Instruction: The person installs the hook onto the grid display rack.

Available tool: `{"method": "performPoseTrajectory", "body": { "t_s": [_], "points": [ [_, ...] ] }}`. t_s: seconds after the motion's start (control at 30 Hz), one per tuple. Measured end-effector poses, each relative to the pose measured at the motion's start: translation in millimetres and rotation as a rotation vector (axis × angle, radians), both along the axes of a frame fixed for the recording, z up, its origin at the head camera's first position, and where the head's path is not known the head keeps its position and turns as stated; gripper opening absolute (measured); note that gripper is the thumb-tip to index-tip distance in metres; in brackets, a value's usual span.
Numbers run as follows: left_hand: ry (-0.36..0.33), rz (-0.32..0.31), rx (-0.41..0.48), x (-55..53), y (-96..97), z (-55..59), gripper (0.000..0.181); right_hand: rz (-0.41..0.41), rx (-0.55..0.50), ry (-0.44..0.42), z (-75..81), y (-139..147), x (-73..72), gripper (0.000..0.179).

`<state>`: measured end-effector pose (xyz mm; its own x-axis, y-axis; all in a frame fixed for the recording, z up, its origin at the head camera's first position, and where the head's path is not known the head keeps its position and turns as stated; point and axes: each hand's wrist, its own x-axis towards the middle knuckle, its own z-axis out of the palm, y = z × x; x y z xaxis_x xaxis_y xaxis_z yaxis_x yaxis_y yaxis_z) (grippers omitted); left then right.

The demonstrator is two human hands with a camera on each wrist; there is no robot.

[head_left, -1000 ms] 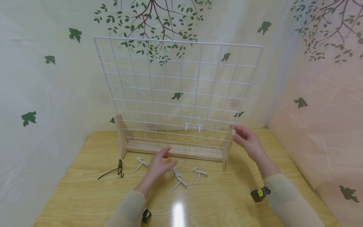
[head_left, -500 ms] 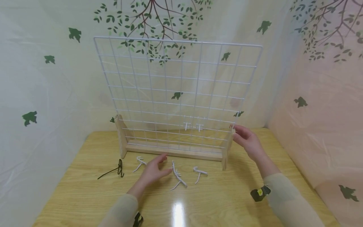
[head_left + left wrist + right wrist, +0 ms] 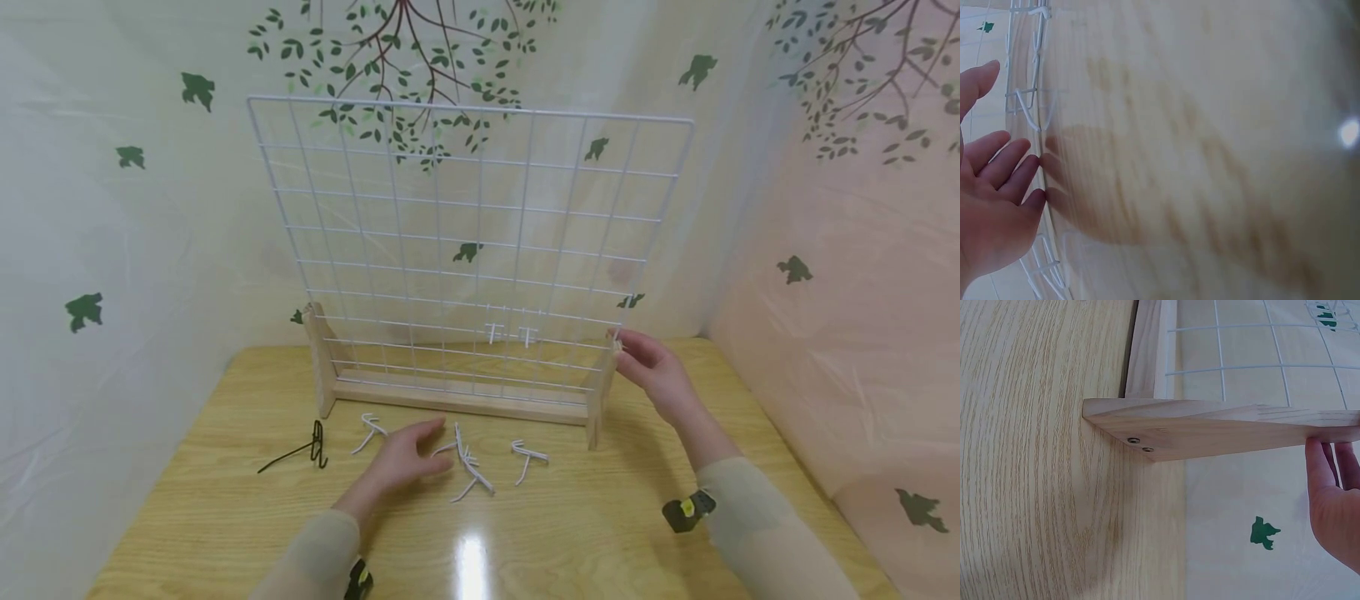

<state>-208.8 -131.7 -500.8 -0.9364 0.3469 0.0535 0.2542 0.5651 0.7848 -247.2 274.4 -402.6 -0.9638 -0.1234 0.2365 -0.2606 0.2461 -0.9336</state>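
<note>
My left hand (image 3: 407, 454) is low over the table, thumb and fingers apart, next to a pair of overlapping white hooks (image 3: 472, 477). In the left wrist view its fingers are loosely bent with nothing in them, and white hooks (image 3: 1025, 103) show beyond the fingertips. My right hand (image 3: 660, 375) holds the top of the right wooden upright (image 3: 597, 404) between thumb and fingers. That upright belongs to a stand bearing a white wire grid (image 3: 532, 113). Two small white hooks, a left one (image 3: 492, 333) and a right one (image 3: 527, 337), hang low on the grid.
One white hook (image 3: 531, 455) lies right of the overlapping pair, another white hook (image 3: 369, 429) left of my left hand. Farther left is a black wire hook (image 3: 317, 446). The wooden table (image 3: 600, 517) meets a leaf-printed curtain (image 3: 825, 350) behind and at the sides.
My left hand has drawn back from the stand's base bar, down and to the left, uncovering more of the white hooks. My right hand has stayed on the upright.
</note>
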Motion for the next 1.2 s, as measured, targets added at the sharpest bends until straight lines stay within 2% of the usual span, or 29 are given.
{"method": "performPoseTrajectory", "body": {
  "t_s": [0.37, 0.5, 0.77, 0.93, 1.2],
  "points": [
    [0.053, -0.102, -0.046, -4.6, -4.5, -8.8, 0.068, -0.013, 0.027, -0.006, 0.1, 0.4, -0.7, 0.049],
    [0.070, -0.102, -0.045, -6.5, -4.3, -13.0, 0.061, -0.017, 0.042, -0.015, 0.5, 0.8, -0.2, 0.049],
    [0.157, -0.110, -0.076, -10.8, -5.1, -19.0, 0.047, -0.020, 0.040, -0.024, 1.0, 0.7, 0.1, 0.049],
    [0.150, -0.104, -0.057, -11.9, -4.8, -20.7, 0.039, -0.021, 0.045, -0.027, 0.6, 1.2, 0.1, 0.049],
    [0.157, -0.053, -0.053, -11.1, -0.1, -19.9, 0.027, -0.018, 0.026, -0.015, -0.8, 1.6, -0.4, 0.049]
  ]
}}
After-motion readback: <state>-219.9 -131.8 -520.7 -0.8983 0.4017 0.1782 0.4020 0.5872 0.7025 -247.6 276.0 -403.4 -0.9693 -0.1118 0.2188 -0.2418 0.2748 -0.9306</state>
